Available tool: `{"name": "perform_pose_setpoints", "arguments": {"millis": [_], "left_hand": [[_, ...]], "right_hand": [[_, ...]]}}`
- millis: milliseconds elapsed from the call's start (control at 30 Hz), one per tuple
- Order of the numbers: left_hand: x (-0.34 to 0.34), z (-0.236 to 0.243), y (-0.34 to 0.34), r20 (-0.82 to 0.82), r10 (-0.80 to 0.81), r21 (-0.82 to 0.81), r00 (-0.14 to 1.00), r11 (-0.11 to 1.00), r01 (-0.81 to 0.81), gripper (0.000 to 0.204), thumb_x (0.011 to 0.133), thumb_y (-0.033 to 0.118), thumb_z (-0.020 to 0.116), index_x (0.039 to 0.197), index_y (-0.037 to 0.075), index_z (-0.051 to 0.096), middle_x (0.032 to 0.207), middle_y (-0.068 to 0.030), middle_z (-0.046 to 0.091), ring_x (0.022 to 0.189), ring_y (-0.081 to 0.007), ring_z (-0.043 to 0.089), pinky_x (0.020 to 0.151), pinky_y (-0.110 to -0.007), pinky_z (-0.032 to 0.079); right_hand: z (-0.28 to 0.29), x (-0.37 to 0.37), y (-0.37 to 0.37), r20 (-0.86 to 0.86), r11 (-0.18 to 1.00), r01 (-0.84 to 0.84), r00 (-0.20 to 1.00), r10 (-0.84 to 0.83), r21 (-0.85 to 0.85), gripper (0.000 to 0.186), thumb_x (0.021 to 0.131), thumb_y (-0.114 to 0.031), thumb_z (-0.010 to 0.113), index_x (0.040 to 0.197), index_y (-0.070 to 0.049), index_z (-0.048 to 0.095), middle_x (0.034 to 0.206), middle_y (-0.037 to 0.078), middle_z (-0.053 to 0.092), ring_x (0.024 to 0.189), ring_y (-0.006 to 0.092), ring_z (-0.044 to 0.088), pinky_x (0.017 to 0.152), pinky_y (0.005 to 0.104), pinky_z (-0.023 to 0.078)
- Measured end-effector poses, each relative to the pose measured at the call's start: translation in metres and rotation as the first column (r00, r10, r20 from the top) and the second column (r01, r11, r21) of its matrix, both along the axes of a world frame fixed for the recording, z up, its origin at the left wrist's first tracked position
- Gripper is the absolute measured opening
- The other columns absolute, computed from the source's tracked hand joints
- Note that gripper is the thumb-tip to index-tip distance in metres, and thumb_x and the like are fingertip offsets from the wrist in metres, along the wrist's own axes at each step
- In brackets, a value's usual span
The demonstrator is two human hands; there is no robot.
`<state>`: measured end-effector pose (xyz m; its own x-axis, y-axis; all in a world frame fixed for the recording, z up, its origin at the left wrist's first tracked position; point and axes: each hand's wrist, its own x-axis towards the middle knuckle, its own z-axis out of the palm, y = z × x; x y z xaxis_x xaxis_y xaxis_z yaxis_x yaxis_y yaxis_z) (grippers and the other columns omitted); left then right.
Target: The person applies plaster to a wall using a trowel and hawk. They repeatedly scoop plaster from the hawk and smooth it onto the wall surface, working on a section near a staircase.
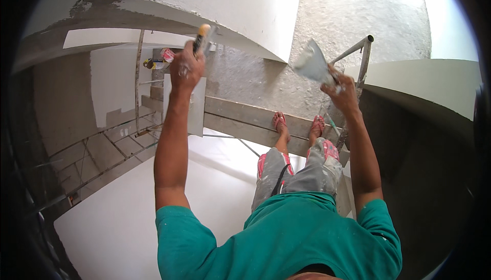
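Raised at the upper left, my left hand [186, 70] is closed around the black and yellow handle of a trowel [200, 40]. The trowel's grey blade shows nearly edge-on beside the handle and is slightly blurred. Its far end points toward the underside of a curved white wall edge [199, 17], though I cannot tell whether they touch. On the right, my right hand [341, 92] grips a wide putty knife [313, 64], its blade turned up and left and coated with whitish paste. White smears mark both hands. A gap separates the two tools.
My feet, in red flip-flops, stand on scaffold planks [235, 119]. A metal scaffold pole [364, 60] rises close to my right hand, another [138, 83] at the left. A pale board [197, 107] lies below my left hand, near a red-and-white package [167, 55].
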<state>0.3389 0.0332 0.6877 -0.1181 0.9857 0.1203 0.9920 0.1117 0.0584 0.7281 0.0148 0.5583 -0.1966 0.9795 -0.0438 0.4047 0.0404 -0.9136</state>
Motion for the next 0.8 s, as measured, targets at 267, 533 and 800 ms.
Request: {"name": "perform_pose_setpoints", "arguments": {"millis": [267,533,800], "left_hand": [[0.027,0.036,0.037,0.025,0.075,0.008,0.997,0.997,-0.075,0.025,0.08,0.019,0.059,0.097,0.0,0.057,0.079,-0.0271,0.064,0.078,-0.0427,0.064,0.069,-0.049,0.052],[0.007,0.054,0.043,-0.011,0.117,0.087,0.993,0.989,-0.115,0.024,0.079,0.018,0.06,0.094,0.0,0.058,0.082,-0.0249,0.065,0.081,-0.0409,0.065,0.069,-0.047,0.052],[0.009,0.13,0.018,-0.121,0.101,0.157,0.987,0.984,-0.082,0.024,0.081,0.016,0.063,0.093,-0.004,0.057,0.08,-0.025,0.064,0.077,-0.0394,0.065,0.067,-0.045,0.052]], "right_hand": [[-0.052,0.054,-0.072,0.001,0.986,0.033,0.999,-0.033,-0.162,0.064,0.065,-0.004,0.075,0.126,-0.008,0.058,0.07,0.008,0.059,0.062,0.0124,0.052,0.065,0.0282,0.047],[-0.044,0.068,-0.076,-0.044,0.967,0.062,0.996,-0.075,-0.249,0.062,0.066,-0.002,0.073,0.126,-0.007,0.058,0.065,0.004,0.055,0.059,0.0089,0.048,0.06,0.0255,0.045],[-0.047,0.076,-0.076,-0.087,0.979,0.07,0.992,-0.088,-0.192,0.059,0.067,-0.004,0.071,0.124,-0.003,0.058,0.063,0.004,0.052,0.057,0.0094,0.047,0.059,0.0245,0.044]]}}
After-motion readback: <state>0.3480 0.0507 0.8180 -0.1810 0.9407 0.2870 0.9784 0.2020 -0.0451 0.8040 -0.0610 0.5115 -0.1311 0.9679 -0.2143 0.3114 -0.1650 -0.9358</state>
